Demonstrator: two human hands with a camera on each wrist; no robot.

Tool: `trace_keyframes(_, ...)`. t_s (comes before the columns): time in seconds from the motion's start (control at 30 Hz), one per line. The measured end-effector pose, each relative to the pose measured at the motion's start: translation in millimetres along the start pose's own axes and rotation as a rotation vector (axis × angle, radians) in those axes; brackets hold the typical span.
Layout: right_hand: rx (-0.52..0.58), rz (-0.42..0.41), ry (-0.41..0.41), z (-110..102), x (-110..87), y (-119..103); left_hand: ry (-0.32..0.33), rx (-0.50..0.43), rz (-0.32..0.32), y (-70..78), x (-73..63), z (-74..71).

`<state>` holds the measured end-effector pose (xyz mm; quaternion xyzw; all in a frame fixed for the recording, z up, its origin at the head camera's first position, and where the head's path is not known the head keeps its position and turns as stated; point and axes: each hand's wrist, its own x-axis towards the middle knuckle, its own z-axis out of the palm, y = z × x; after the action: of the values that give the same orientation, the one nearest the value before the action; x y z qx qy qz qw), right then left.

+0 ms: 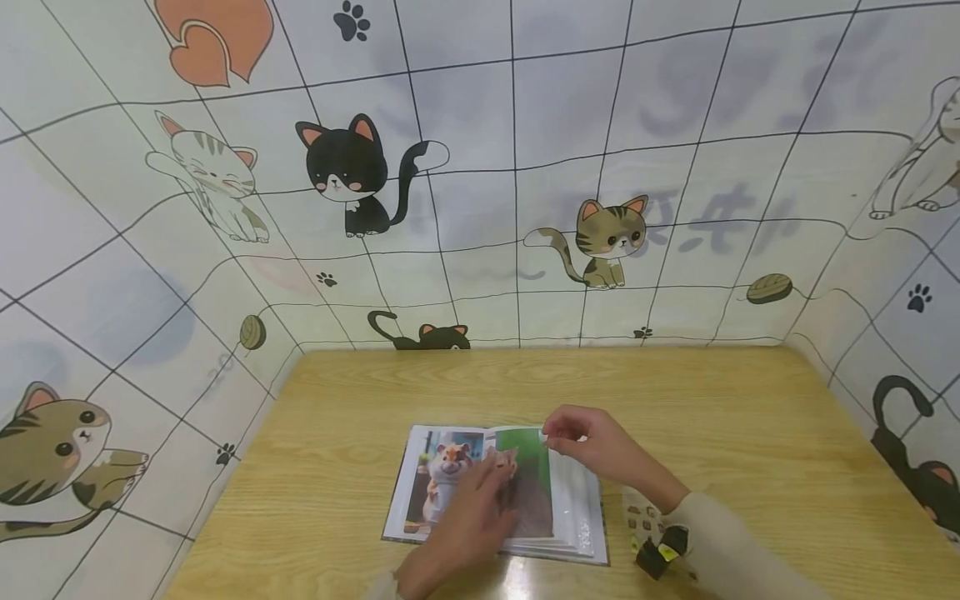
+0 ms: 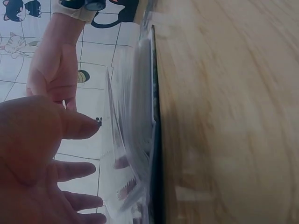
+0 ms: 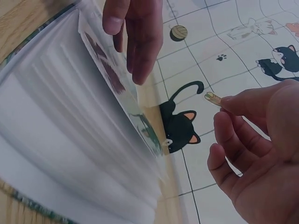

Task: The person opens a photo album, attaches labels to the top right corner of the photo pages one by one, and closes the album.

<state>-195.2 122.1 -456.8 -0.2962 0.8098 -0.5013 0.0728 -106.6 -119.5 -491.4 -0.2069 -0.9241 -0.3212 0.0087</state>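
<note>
An open photo album [image 1: 592,521] lies on the table, a hamster picture [image 1: 447,463] on its left page. On the right page is a picture with a green background [image 1: 531,454]. My left hand [image 1: 476,512] is spread over the album's middle, partly covering both pictures; its fingers look straight in the left wrist view. Near the top of the right page, my right hand [image 1: 588,437] pinches a small sticker [image 3: 213,98] between thumb and forefinger. The sticker is pale green and tan, held above the pages [image 3: 70,135].
A sheet of small brown stickers [image 1: 641,512] lies to the album's right, partly under the right forearm. A dark strap with a camera [image 1: 660,552] sits on the right wrist. Walls with printed cats [image 1: 345,175] enclose the wooden table [image 1: 315,467] at the back and sides.
</note>
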Motion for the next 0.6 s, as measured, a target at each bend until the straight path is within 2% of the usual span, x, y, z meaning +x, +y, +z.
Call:
trace_keyframes(0.1,0.031,0.008,-0.022,7.2,9.4,-2.0,-0.004,0.061,-0.008,-3.8,-3.5,0.6)
trace_keyframes(0.23,0.026,0.019,-0.037,16.6,22.1,-4.3,-0.030,0.096,-0.035,-6.6,-7.3,2.9)
trace_keyframes(0.6,0.003,0.033,-0.071,34.2,44.9,-6.2,-0.106,0.115,-0.140,-6.9,-10.3,5.8)
